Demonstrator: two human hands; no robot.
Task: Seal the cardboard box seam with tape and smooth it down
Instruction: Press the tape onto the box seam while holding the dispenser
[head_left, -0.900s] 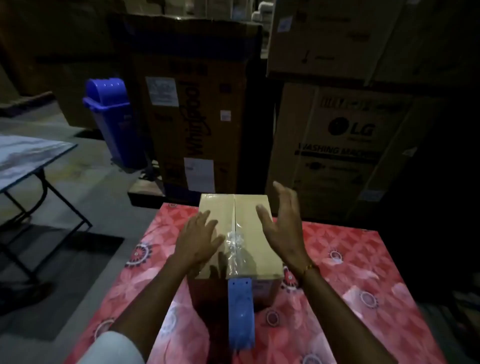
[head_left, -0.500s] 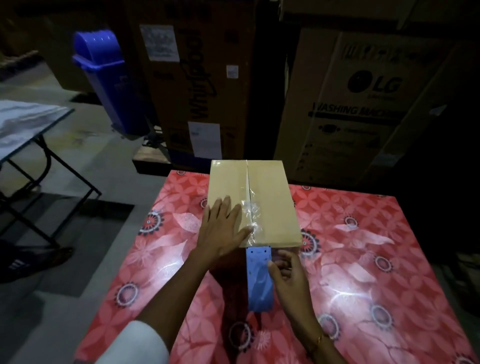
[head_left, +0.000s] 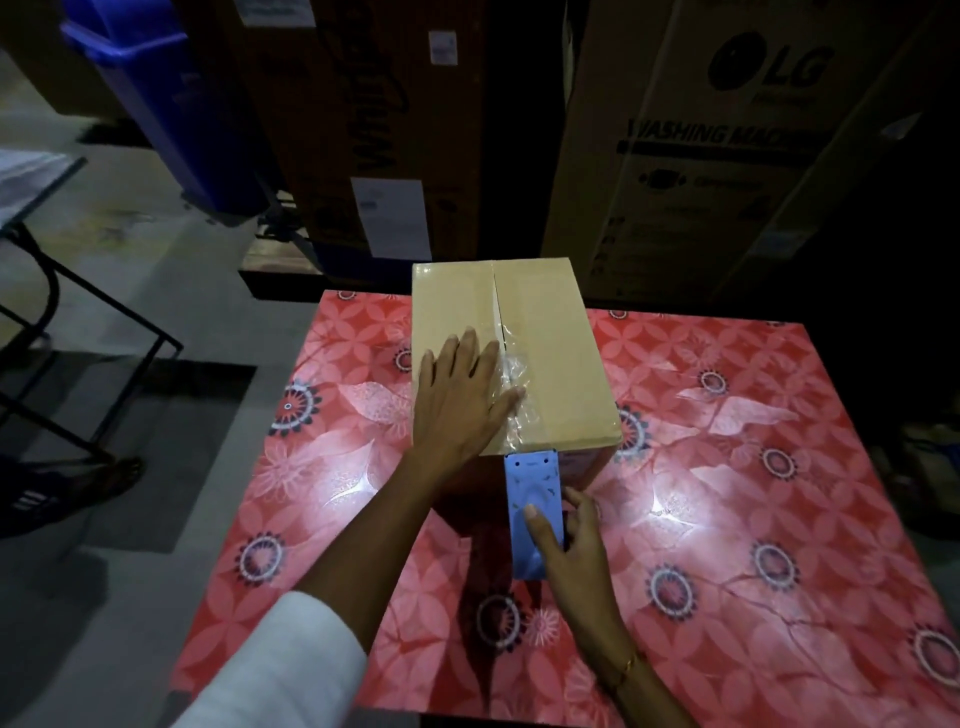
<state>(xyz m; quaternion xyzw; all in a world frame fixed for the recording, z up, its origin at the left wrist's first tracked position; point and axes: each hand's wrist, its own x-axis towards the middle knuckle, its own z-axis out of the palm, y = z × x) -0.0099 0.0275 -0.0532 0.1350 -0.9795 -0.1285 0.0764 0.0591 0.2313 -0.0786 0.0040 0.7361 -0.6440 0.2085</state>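
Your left hand (head_left: 462, 395) lay open and flat on the tan cardboard box (head_left: 550, 358) at the far edge of the red floral tabletop (head_left: 727, 467), thumb on the crinkled clear tape (head_left: 514, 384). Your right hand (head_left: 576, 540) gripped the blue plastic tape dispenser (head_left: 535, 514) just below the box's near edge. The seam (head_left: 496, 306) ran straight away from you, bare at its far end.
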